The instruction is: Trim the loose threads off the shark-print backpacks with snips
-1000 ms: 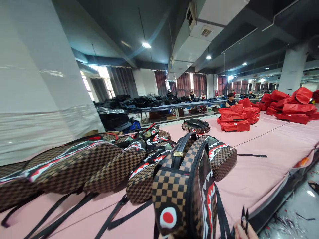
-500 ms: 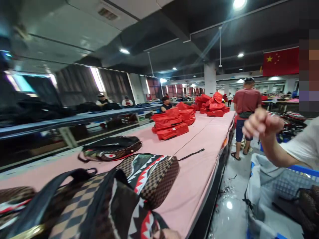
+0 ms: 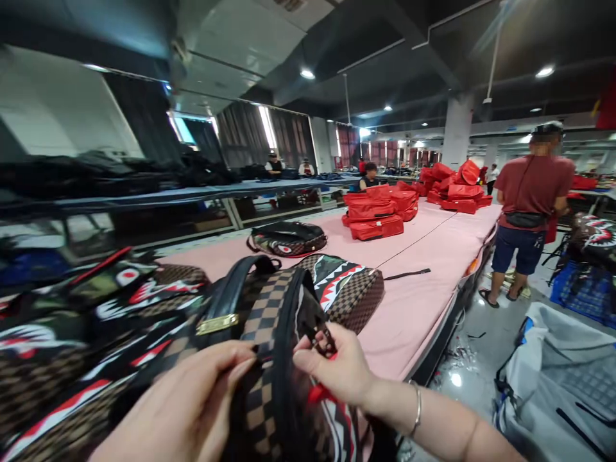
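A brown-checked backpack [image 3: 262, 404] with a black zipper band and shark-teeth print stands upright close in front of me. My left hand [image 3: 187, 398] pinches its checked side beside the zipper band, thumb and forefinger together. On the other side of the band, my right hand [image 3: 337, 366], with a bracelet at the wrist, is closed round a small dark thing; blur hides what it is. A blurred red patch shows just below those fingers. The backpack's black top handle [image 3: 235, 289] carries a gold plate [image 3: 217, 324].
Similar patterned bags [image 3: 144, 289] are heaped at the left; two more lie beyond on the pink table [image 3: 409, 321]. Red bags [image 3: 375, 215] are piled farther along. A black strap [image 3: 408, 274] lies there. At right are a grey-lined bin [image 3: 553, 359] and a standing person [image 3: 534, 186].
My view has swung right. Both my hands are now at the backpack; earlier only fingers showed at the bottom edge. Another person's white-sleeved arm has left the right side.
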Motion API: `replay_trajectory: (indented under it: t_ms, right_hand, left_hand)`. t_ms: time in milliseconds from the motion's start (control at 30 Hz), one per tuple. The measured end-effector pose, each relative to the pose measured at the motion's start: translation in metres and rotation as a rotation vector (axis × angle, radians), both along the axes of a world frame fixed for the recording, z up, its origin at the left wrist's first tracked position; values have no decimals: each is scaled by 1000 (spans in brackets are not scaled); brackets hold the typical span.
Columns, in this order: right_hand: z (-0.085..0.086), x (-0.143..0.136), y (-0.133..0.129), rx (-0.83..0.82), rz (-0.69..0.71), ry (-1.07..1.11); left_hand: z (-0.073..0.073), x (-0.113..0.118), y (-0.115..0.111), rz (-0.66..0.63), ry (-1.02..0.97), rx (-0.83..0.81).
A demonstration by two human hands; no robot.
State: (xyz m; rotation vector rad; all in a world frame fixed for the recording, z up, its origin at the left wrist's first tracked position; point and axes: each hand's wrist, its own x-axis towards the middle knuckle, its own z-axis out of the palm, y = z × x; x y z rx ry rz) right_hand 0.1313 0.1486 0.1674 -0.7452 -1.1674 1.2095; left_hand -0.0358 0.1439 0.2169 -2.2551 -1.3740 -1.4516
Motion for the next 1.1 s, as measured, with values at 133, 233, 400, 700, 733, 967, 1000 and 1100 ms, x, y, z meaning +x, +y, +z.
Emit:
replay_trajectory:
  t_ms: [133, 233, 400, 700, 733, 967, 1000, 1100]
  right_hand:
    - [-4, 21, 9, 168, 13, -255]
    - [2, 36, 8, 339, -88, -396]
    - [18, 49, 7, 588, -215, -548]
    - [32, 58, 17, 834, -241, -778]
    - [33, 58, 17, 847, -238, -794]
    - [45, 59, 19, 889, -145, -943]
    - [46, 58, 19, 895, -138, -969]
    - [51, 55, 20, 900, -129, -1014]
  left_hand:
    - [4, 7, -5, -52, 142, 93]
    - [6, 9, -5, -55, 196, 135]
    - [20, 14, -7, -15, 332, 227]
    - [18, 30, -11, 189, 500, 230]
    - [16, 31, -12, 204, 483, 209]
    - [9, 33, -16, 245, 424, 98]
    - [8, 33, -16, 244, 415, 103]
    - [6, 33, -16, 252, 389, 107]
